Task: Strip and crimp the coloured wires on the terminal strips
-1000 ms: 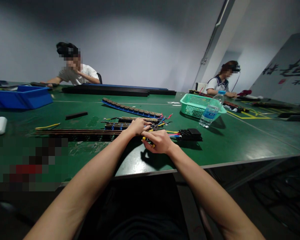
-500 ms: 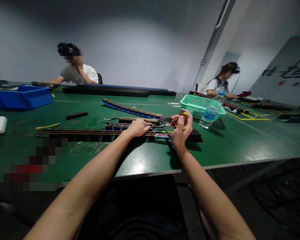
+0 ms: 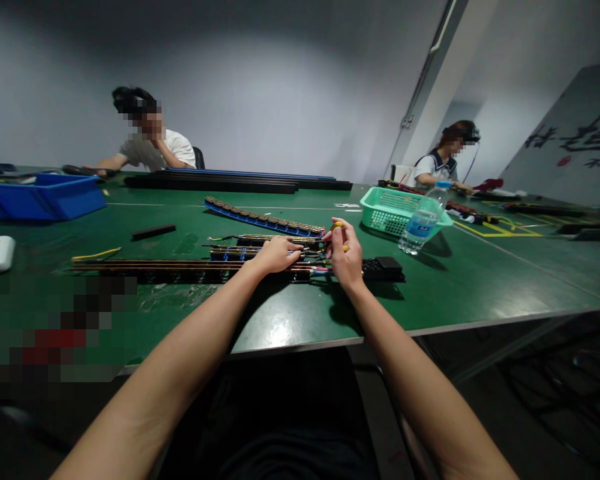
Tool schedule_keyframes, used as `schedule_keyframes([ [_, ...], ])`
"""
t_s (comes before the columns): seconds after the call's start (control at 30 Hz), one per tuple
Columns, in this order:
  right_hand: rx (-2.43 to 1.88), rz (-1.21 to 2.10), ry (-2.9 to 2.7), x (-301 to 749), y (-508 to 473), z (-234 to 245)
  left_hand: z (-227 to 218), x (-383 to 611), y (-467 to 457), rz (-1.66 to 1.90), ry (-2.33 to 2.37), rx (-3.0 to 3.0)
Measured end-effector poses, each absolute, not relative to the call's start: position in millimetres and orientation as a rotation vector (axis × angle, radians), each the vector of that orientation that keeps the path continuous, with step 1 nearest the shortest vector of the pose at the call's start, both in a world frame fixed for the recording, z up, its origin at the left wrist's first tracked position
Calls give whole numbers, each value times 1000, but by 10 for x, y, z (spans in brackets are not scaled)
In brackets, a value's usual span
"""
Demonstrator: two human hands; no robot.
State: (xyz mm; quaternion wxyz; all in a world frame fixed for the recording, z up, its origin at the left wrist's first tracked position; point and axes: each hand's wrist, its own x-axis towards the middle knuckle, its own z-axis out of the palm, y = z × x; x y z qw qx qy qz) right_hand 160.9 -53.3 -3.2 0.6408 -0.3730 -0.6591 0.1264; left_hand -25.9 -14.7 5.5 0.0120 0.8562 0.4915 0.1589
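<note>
My left hand [image 3: 276, 255] is closed over a short blue-and-black strip with metal rods [image 3: 229, 253], thumb and fingers near its right end; what lies beneath the palm is hidden. My right hand [image 3: 347, 257] is wrapped round yellow-handled pliers [image 3: 338, 226], whose jaws are mostly hidden and point left at the wires on the strip's right end. Nearest me lies a longer black strip with copper-coloured rods [image 3: 150, 265], with coloured wires [image 3: 321, 272] at its right. Farther off, a curved blue strip [image 3: 260, 217] slants toward my right hand.
A green basket [image 3: 380, 207] and a water bottle [image 3: 423, 223] stand to the right. A blue bin [image 3: 55, 197] is at the left, a small black bar [image 3: 153, 232] nearer the middle. Long black rails [image 3: 210, 181] lie at the back. Two people sit across the table.
My right hand has moved left with the pliers, closer to my left hand, and the pliers' handles look closer together. My left hand stays in place on the strip.
</note>
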Motion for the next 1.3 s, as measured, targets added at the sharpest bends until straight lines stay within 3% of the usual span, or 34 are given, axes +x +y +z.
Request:
schedule_keyframes([
  [0.17, -895, 181, -1786, 1536, -600, -104, 40, -267, -127, 495, 1521, 2662],
  [0.57, -728, -616, -2353, 1544, -621, -195, 41, -303, -121, 449, 1500, 2663],
  [0.67, -764, -534, -2329, 1502, -606, -210, 32, -303, -114, 460, 1501, 2667],
  [1.0, -939, 189, -1307, 1551, -584, 1, -6, -271, -90, 513, 1524, 2674],
  [1.3, -721, 241, -870, 1665, -515, 160, 11, -277, -107, 515, 1530, 2655],
])
